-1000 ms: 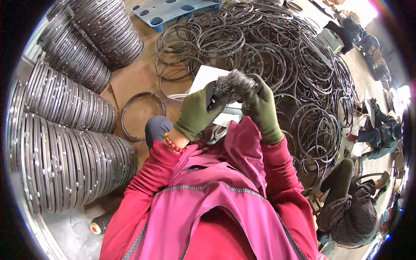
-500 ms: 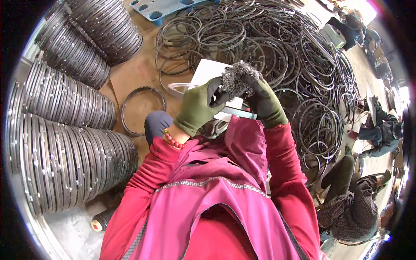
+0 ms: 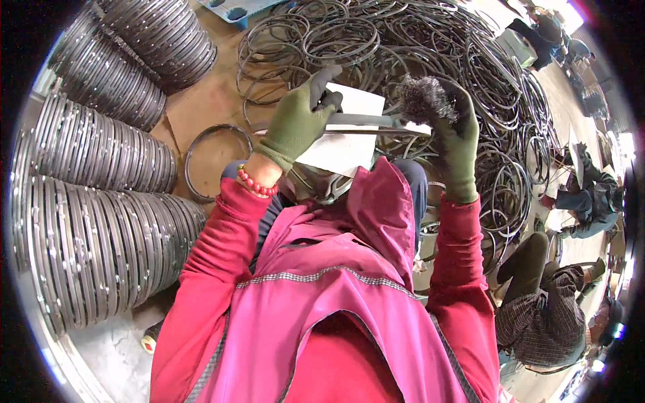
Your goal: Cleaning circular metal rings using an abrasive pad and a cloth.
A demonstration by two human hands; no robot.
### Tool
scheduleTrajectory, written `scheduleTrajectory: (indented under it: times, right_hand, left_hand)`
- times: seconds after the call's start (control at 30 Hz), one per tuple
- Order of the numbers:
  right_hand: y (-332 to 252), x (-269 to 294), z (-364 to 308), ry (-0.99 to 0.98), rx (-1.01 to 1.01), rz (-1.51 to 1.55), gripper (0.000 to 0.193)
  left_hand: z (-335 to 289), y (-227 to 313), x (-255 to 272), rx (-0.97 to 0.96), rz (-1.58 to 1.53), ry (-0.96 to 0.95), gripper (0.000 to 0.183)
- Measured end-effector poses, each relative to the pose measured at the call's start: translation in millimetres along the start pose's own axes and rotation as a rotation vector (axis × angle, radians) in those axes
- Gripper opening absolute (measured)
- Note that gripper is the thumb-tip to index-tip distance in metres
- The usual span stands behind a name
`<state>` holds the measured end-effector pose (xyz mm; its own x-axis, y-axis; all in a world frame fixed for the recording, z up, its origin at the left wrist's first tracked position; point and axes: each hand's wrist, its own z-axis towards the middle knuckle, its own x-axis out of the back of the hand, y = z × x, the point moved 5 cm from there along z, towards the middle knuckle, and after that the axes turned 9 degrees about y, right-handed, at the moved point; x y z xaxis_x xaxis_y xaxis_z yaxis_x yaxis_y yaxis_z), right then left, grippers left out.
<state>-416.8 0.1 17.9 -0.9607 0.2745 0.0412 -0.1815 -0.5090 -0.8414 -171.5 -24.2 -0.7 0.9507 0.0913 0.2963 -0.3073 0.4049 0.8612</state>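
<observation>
My right hand [image 3: 460,127], in an olive glove with a dark palm, is closed around a tangled wad of dark steel wool [image 3: 422,99]. A flat grey metal ring [image 3: 366,121] lies across a white board [image 3: 346,151] in front of my lap. Next to the ring's left part is my left hand [image 3: 302,111], gloved the same way. Its thumb and forefinger stand apart with nothing visible between them. The wrist and palm cover part of the ring, and the lower fingers are partly hidden.
Stacks of metal rings [image 3: 114,242] stand along the left. A large loose heap of rings [image 3: 463,54] spreads ahead and to the right. One single ring [image 3: 218,161] lies on brown sheeting. A blue pallet [image 3: 238,10] is at the top. Other people [image 3: 547,309] sit at right.
My hands have moved apart: the left up and left, off the steel wool, the right to the right, carrying it. More of the ring and white board now shows between them.
</observation>
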Motion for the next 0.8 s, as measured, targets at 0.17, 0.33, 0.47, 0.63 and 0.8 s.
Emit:
scheduleTrajectory:
  times: [0.17, 0.33, 0.47, 0.63, 0.8]
  right_hand:
    - [-28, -15, -3, -0.105, 0.392, -0.417, 0.052]
    - [-38, -42, -23, -0.440, 0.611, -0.603, 0.049]
    - [-46, -47, -35, -0.488, 0.649, -0.621, 0.056]
    - [-26, -45, -26, -0.378, 0.637, -0.496, 0.053]
    - [-24, -34, -12, -0.282, 0.518, -0.483, 0.061]
  left_hand:
    - [6, -3, -3, 0.002, 0.067, 0.002, 0.041]
    - [11, -6, -5, 0.060, 0.071, -0.002, 0.042]
    - [15, -4, -1, 0.008, 0.018, 0.058, 0.042]
    - [23, -3, -4, 0.006, 0.166, 0.063, 0.041]
    - [24, 8, -13, 0.037, 0.085, -0.019, 0.050]
